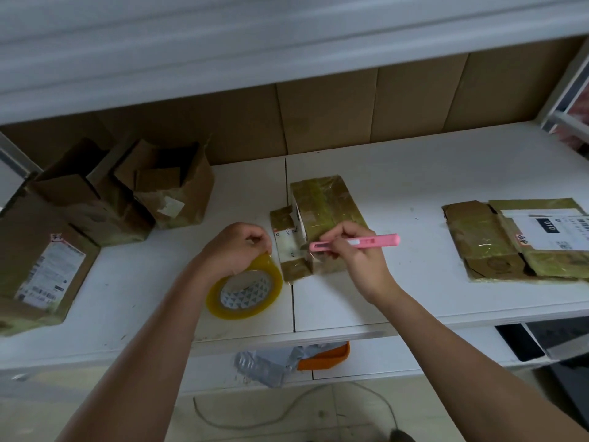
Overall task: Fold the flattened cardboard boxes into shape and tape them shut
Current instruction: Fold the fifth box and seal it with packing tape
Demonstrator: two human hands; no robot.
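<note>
At far left on the white tabletop [414, 173], opened cardboard boxes [105, 199] stand in a cluster. Left hand [237, 247]: fingers curled, pinching the loose tape end above the yellowish tape roll [245, 290], which leans on the tabletop under it. Centre: small taped box [325, 212], flaps partly open at its near end. Right hand [353, 253]: fingers wrapped round a pink utility knife [357, 242], tip at the box's near end. Far right: flattened taped box [497, 240], well apart.
</note>
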